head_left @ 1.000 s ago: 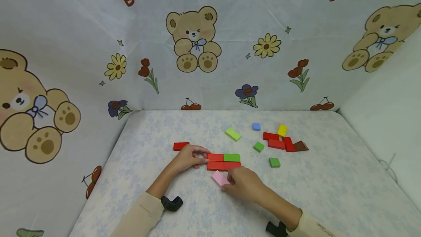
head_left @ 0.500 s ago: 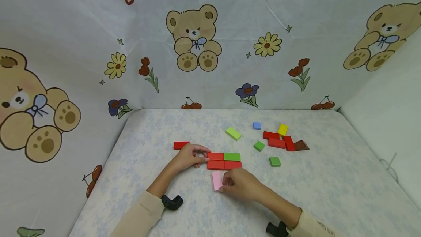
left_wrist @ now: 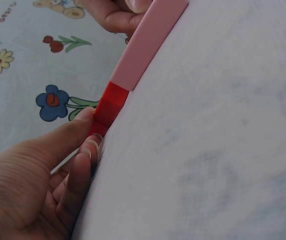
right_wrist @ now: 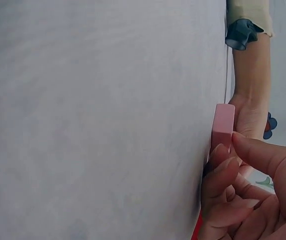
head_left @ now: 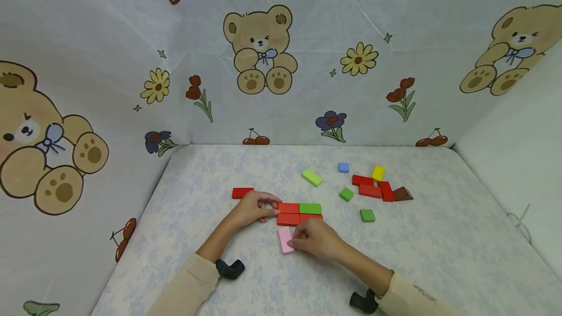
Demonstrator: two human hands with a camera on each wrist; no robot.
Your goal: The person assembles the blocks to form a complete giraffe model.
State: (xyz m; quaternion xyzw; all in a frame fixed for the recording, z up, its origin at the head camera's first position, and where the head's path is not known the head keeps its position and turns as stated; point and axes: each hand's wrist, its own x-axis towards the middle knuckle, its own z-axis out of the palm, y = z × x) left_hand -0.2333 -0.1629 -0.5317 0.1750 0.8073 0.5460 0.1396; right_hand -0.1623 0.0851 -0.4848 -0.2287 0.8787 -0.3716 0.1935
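so the pink block point(head_left: 285, 239) is pinched in the right hand point(head_left: 319, 239) just nearside of the packed red blocks point(head_left: 288, 219), whose left end is touched by loose fingers of the left hand point(head_left: 251, 211), probably so nothing gets nudged

Here's the worktop point(head_left: 210, 169), pale with a blue mottle, and a pink block point(head_left: 285, 240) lies on the near side of a neat two-by-two: three red blocks point(head_left: 288, 219) and a green block point(head_left: 310, 208)! Out left, a lone red block point(head_left: 243, 193). Farther back, a lime block point(head_left: 312, 177) at a slant, a blue block point(head_left: 344, 167) to its right. Two small green blocks point(head_left: 367, 216) sit apart, and over right they're bunched: a yellow block point(head_left: 378, 173), three more reds point(head_left: 370, 191), a brown piece point(head_left: 402, 194)!
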